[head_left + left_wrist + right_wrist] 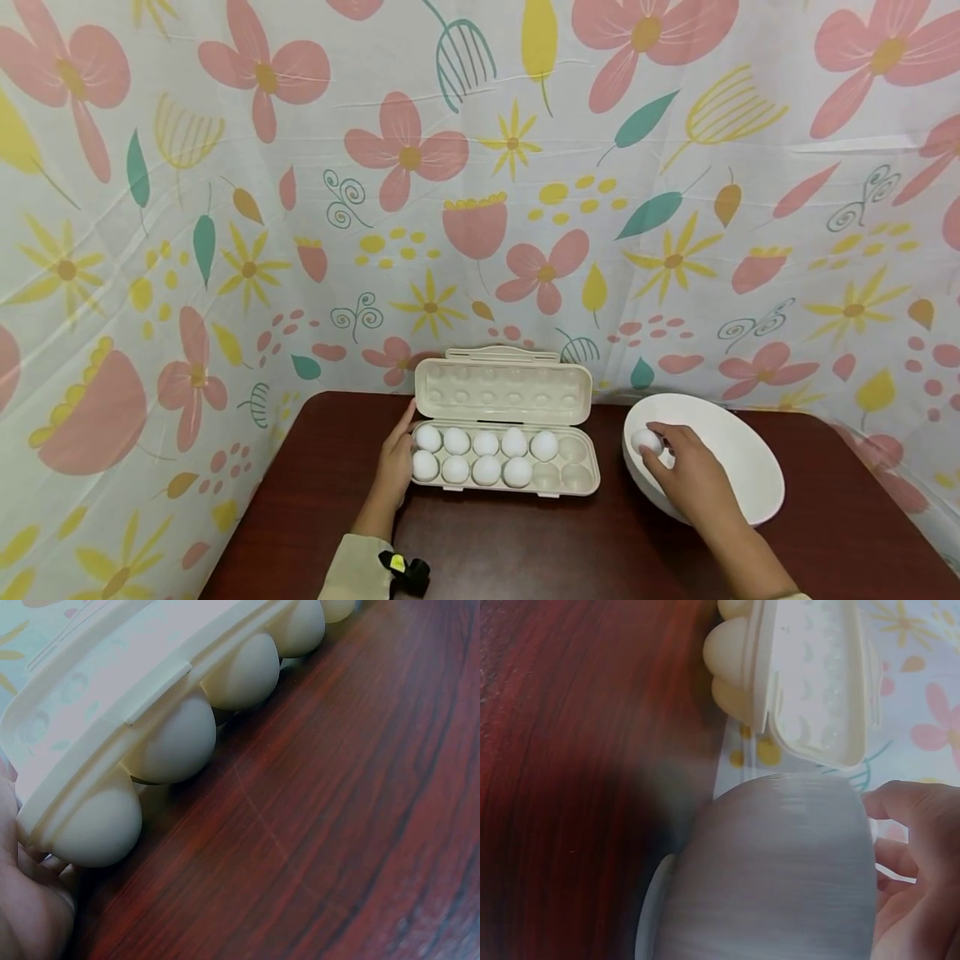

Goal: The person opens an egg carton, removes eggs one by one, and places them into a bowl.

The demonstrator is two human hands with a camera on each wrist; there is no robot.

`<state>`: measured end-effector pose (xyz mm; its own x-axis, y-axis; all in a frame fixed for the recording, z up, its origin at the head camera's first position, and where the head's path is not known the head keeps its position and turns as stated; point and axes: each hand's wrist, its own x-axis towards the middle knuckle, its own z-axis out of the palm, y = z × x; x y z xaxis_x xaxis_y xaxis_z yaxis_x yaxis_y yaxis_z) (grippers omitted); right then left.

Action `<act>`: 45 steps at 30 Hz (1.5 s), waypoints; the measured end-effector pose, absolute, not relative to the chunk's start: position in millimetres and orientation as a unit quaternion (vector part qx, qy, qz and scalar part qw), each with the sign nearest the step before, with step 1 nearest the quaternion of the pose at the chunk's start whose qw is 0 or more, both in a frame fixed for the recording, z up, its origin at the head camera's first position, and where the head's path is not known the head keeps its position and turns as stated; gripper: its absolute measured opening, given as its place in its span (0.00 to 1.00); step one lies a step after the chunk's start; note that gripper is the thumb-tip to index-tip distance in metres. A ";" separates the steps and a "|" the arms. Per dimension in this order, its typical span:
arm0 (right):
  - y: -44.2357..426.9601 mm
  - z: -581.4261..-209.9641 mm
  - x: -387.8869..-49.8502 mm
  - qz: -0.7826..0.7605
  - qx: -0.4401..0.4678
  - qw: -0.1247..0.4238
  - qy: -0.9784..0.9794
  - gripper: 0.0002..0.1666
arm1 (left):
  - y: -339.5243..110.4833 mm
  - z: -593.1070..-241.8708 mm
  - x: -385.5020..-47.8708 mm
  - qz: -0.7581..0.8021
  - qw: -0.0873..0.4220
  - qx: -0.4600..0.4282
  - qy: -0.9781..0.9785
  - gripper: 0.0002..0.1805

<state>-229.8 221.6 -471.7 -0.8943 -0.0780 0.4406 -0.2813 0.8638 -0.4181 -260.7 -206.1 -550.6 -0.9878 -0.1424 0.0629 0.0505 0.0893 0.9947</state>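
Note:
My right hand (693, 475) pinches a white egg (645, 442) between thumb and fingers, just inside the left rim of a white bowl (750, 454). In the right wrist view the bowl's outer wall (772, 862) hides the egg. To the left, an egg carton (506, 492) lies with its lid (502, 393) raised. White eggs (486, 471) fill most cups in two rows; three cups at the right end hold none. My left hand (393, 467) rests against the carton's left end, its index finger stretched along that side. Part of this hand is cut off in the left wrist view.
Everything stands on a dark red-brown wooden table (517, 550). Right behind its far edge hangs a white cloth (480, 325) printed with flowers. A black strap (405, 573) with a small device sits on the left sleeve (356, 569).

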 end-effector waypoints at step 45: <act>241.5 -481.0 -251.9 0.205 0.088 0.047 -0.974 0.21 | -203.1 -535.1 -251.2 -0.666 0.069 0.021 -0.742 0.37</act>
<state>-251.9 241.5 -481.0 -0.9799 -0.1527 0.1282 -0.1914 0.9007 -0.3899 -251.2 -203.1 -535.1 -0.9896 -0.1229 0.0743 0.0607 0.1110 0.9920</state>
